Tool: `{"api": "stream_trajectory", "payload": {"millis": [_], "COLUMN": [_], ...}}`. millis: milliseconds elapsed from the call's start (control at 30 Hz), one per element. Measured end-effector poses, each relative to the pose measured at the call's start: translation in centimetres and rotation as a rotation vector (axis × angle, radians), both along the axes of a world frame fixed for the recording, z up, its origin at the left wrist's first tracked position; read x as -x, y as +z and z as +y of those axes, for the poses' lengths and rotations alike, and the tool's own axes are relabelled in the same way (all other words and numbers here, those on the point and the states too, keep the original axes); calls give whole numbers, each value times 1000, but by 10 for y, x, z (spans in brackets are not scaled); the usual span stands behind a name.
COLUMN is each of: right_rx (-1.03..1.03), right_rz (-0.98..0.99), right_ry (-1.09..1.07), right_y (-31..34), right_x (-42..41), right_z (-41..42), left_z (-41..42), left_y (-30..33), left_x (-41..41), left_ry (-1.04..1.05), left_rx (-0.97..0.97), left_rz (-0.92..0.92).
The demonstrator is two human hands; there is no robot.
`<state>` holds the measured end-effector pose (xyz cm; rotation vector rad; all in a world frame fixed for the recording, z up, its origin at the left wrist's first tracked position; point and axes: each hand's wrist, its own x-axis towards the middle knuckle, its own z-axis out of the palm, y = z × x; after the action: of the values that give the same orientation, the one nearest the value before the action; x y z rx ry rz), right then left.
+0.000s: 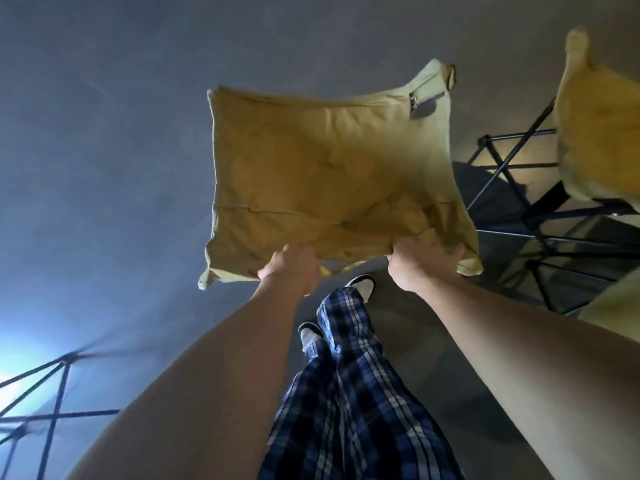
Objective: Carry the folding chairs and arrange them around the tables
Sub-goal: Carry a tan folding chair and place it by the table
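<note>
Up front, held out over the grey floor (104, 168): a yellow fabric chair seat (329, 174), padded and creased, near edge gripped at two places. Left hand (294, 268) clenched on that near edge toward its left corner, fingers curled under the cloth. Right hand (420, 265) clenched on the same edge toward its right corner, thumb and fingers bunching the fabric. Both forearms bare and stretched forward. Dark strap and buckle (420, 105) visible at the seat's far right corner. No frame or legs of this chair seen beneath the fabric; whether folded or unfolded, cannot tell. To the right, just beside it, a second folding chair (595, 133) with the same yellow fabric on a black crossed metal frame (512, 174), standing on the floor and throwing a dark shadow. At lower left, well apart from the held seat, more black crossed bars (52, 393) against a bright bluish glare, blurred. Below the hands, blue plaid trousers (349, 375) and two dark shoes with white socks (362, 284), one foot ahead of the other.
</note>
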<state>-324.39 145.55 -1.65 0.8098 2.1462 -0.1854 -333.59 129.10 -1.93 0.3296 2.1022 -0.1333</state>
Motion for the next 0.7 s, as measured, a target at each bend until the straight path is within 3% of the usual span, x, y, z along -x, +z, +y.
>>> {"api": "stream_trajectory", "payload": {"millis": [267, 400, 500, 700], "right_rx": [-4, -11, 1, -41], "right_rz": [33, 19, -22, -15], "right_ry": [200, 252, 377, 674], "right_y": [10, 10, 6, 1], "right_x": [-22, -21, -17, -17], "right_z": [-44, -52, -62, -56], "left_z": [-86, -120, -125, -105], "left_y": [9, 7, 1, -4], "left_x": [-65, -102, -136, -183], "left_ry": [350, 492, 523, 796], "left_rx": [2, 118, 156, 142], "left_rz": [-61, -36, -20, -35]}}
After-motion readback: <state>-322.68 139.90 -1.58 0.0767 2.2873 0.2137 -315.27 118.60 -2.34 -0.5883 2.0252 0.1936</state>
